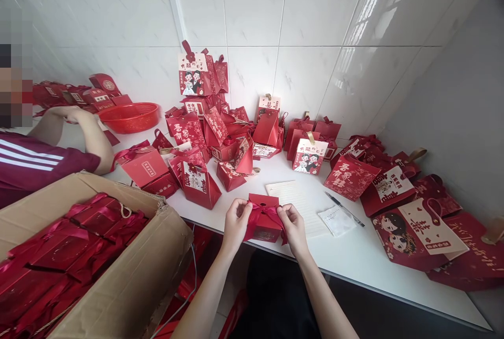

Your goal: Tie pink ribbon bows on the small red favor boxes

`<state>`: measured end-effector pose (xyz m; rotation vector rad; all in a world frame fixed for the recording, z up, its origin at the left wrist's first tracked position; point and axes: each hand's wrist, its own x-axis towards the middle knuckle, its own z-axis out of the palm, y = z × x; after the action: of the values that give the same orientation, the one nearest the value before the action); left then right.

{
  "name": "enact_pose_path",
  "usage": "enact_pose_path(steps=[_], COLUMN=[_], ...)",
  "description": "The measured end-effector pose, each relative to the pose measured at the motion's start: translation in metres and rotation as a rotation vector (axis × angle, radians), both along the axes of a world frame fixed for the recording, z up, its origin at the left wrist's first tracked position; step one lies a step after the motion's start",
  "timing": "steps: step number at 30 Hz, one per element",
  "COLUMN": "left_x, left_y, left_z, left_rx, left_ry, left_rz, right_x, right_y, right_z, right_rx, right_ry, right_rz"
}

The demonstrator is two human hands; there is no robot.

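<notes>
A small red gift box sits at the table's front edge, directly before me. Across its top runs a dark red satin ribbon, spread in loops to both sides. My left hand pinches the ribbon's left side at the box's upper left corner. On the opposite side, the fingers of my right hand are closed on the ribbon's right part. Just behind the box lies a lined paper pad. The ribbon's knot is partly hidden among its folds.
Red gift boxes crowd the white table at back and right. A pen and a small note packet lie right. At left stand a cardboard carton full of ribboned boxes, a red basin and a co-worker's arm.
</notes>
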<state>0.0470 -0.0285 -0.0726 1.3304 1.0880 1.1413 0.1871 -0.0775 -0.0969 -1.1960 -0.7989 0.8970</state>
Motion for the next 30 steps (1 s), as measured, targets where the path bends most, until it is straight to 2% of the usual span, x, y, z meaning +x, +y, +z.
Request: enact_pose_path(steps=[9, 20, 24, 27, 30], left_x=[0.001, 0.002, 0.000, -0.002, -0.002], left_y=[-0.003, -0.003, -0.002, -0.002, -0.002], left_z=[-0.001, -0.010, -0.008, -0.002, 0.002], left_rx=[0.051, -0.026, -0.047, -0.064, -0.007], left_ry=[0.025, -0.035, -0.039, 0.002, 0.085], left_rz=[0.054, 0.068, 0.064, 0.039, 0.050], right_x=[0.000, -0.001, -0.001, 0.002, 0.007], right_y=[0.000, 0.000, -0.004, -0.008, -0.012], right_z=[-0.002, -0.002, 0.002, 0.006, 0.008], right_rx=[0.051, 0.027, 0.016, 0.011, -0.024], right_ry=[-0.019, -0.060, -0.093, -0.199, -0.402], right_rz=[-0.045, -0.037, -0.040, -0.036, 0.073])
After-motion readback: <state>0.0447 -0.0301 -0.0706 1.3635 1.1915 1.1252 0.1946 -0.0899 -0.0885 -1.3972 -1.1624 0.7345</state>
